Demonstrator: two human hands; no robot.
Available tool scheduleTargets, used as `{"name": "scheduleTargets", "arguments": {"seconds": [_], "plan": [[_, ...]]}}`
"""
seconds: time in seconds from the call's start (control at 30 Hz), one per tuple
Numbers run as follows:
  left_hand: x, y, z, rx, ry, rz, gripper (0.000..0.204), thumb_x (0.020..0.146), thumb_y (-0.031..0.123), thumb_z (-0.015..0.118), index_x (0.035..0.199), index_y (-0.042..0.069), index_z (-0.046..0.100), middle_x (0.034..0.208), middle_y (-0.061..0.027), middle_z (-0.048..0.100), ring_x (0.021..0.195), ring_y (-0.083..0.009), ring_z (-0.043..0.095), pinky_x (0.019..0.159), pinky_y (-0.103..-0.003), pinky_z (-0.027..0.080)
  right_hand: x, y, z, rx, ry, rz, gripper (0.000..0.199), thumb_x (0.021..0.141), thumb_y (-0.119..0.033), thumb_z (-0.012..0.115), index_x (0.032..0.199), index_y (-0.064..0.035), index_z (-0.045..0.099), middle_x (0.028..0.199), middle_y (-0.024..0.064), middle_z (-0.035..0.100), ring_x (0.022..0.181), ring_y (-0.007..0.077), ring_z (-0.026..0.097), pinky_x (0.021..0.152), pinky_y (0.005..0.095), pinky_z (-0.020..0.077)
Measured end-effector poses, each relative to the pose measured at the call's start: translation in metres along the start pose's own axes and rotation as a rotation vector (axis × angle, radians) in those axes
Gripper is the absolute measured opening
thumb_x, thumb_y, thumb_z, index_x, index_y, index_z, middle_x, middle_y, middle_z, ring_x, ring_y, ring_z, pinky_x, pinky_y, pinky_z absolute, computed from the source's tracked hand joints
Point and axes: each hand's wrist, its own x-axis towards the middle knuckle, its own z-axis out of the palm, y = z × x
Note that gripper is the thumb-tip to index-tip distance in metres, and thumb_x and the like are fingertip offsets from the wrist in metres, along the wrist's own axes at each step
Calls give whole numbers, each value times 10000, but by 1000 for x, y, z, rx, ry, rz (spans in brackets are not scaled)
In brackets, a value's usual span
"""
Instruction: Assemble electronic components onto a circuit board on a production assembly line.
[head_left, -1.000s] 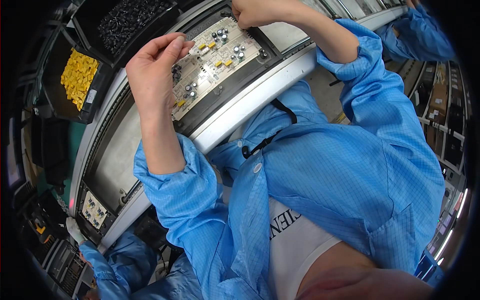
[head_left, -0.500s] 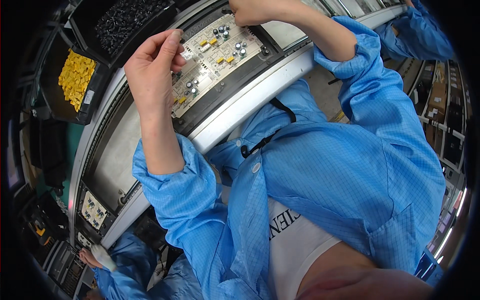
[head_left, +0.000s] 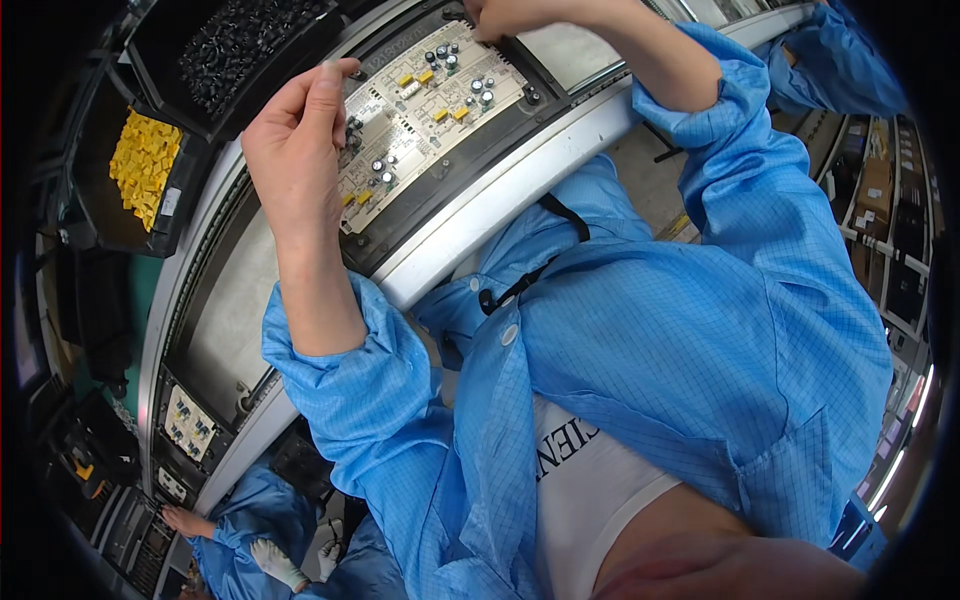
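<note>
A pale circuit board [head_left: 425, 142] lies in a black carrier frame [head_left: 465, 165], with small black capacitors and yellow block components standing on it. My left hand [head_left: 300, 150] is raised over the board's left end, thumb and forefinger pinched together. Anything between those fingertips is too small to make out. At the board's far right corner is my right hand [head_left: 520, 14], partly cut off by the upper edge of the view. Its fingers are curled closed and a little blurred, so what they grip is hidden.
Beyond my left hand stand a bin of yellow components [head_left: 145, 170] and a bin of black components [head_left: 235, 55]. A metal rail [head_left: 500, 205] runs along the near side. Down the line, another circuit board [head_left: 188, 422] sits near a co-worker's hand [head_left: 188, 520].
My left hand has shifted slightly left, still pinched. My right hand has drawn a little to the right, uncovering more of the carrier's far edge. The co-worker's gloved hand has left the line.
</note>
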Motion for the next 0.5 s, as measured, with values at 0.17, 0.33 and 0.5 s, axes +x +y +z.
{"name": "scheduleTargets", "arguments": {"seconds": [0.17,0.33,0.5], "plan": [[-5,3,5,0,-15,70,186,952,103,580,1043,-13,692,779,-22,653,653,-55,554,601,-174,444,40,79,-26,481,441,159,247,779,-231,670,712,0,729,628,138,670,574,224,651,576,343,506],[-14,8,20,112,-77,85,152,934,82,589,1002,-4,694,888,-70,697,734,-86,609,628,-208,470,110,120,-16,66,660,153,248,691,-245,693,788,-19,726,766,217,675,751,354,680,717,413,545],[-14,9,49,568,-205,199,131,843,58,650,942,62,737,875,-80,674,804,-197,610,734,-286,483,113,113,-26,93,531,264,232,662,-183,745,801,1,720,839,221,684,809,361,680,733,417,546]]}}
